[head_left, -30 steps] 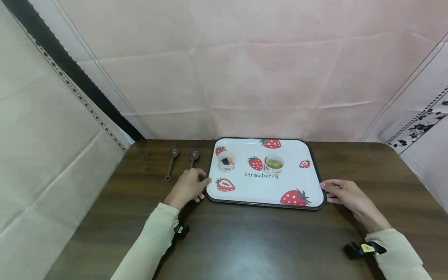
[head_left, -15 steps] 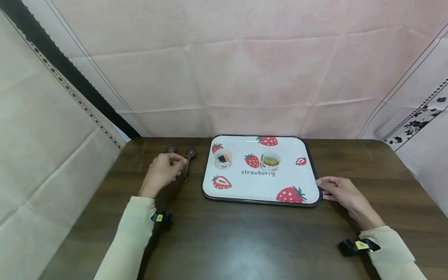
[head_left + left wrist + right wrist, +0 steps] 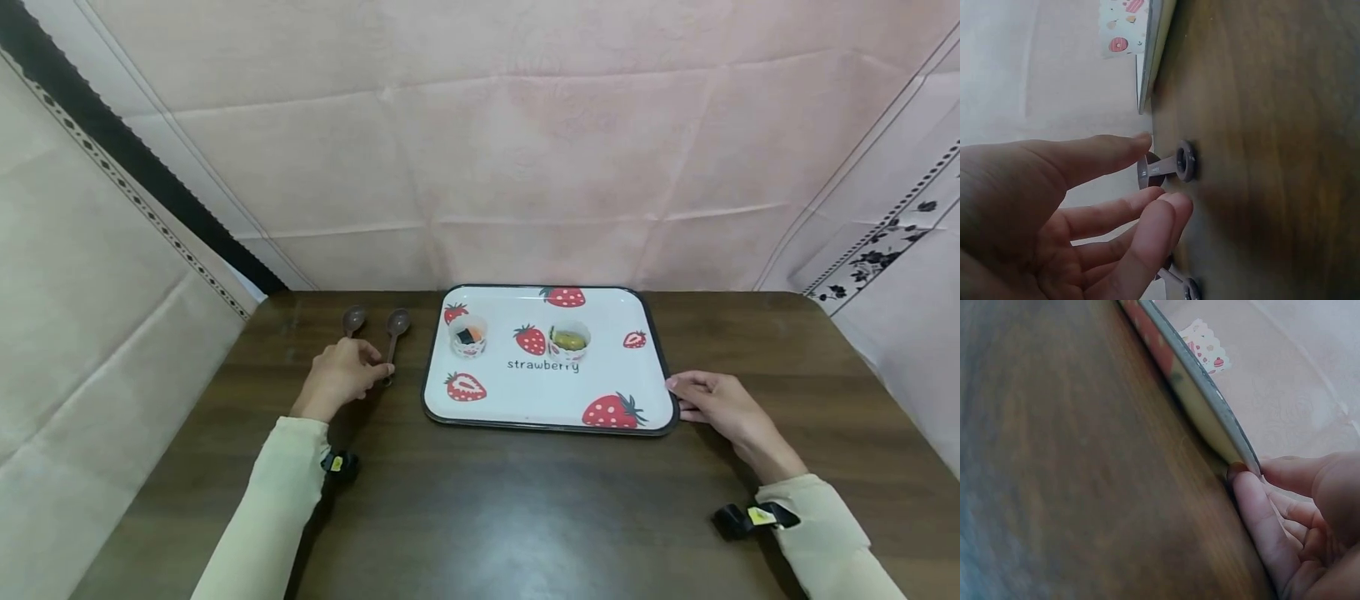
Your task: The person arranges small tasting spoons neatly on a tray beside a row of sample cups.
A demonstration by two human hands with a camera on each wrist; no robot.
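Note:
My left hand (image 3: 337, 375) hovers at the handle of the right-hand brown measuring spoon (image 3: 398, 322). In the left wrist view its thumb and fingers stand apart on either side of that spoon's handle (image 3: 1165, 165). A second, similar spoon (image 3: 353, 320) lies just to the left, its handle partly hidden by the hand. With thumb and fingers, my right hand (image 3: 723, 408) pinches the right rim of a white strawberry-print tray (image 3: 525, 404). Two small cups, one with dark and orange pieces (image 3: 468, 337) and one with something green (image 3: 567, 343), sit on it.
The brown wooden table (image 3: 480, 508) runs back to a pale cloth backdrop (image 3: 540, 167). Cloth also hangs at the left and right sides. A black camera is strapped to each wrist.
My left hand has left the tray's left edge and moved left to the right-hand spoon. The right hand stays on the tray's rim. The whole view has shifted slightly.

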